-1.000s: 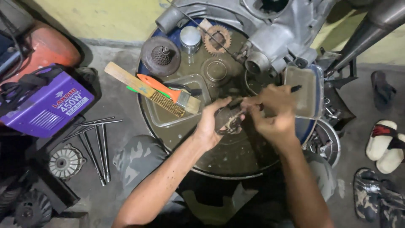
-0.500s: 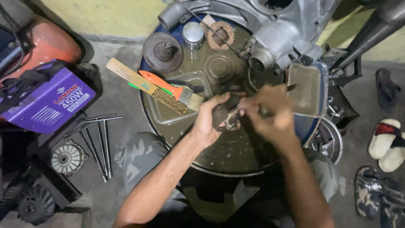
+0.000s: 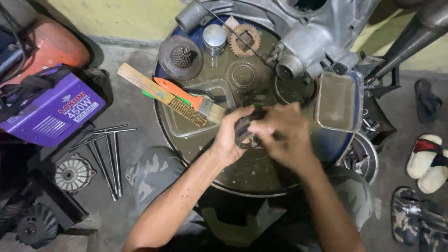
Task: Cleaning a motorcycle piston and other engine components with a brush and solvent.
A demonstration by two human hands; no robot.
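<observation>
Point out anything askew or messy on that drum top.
The drum top is wet with dark oily liquid. A wire brush and orange-handled paintbrush lie slanted across a clear tray's rim. Both the left hand and right hand grip a dark part.

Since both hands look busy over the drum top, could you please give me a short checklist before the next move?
1. Left hand on the dark ring-shaped part: ok.
2. Right hand on the same part: ok.
3. Firmness of the grip: cannot tell.
4. Wire brush within reach, across the clear tray: ok.
5. Drum top dry: not ok, oily film.
</observation>
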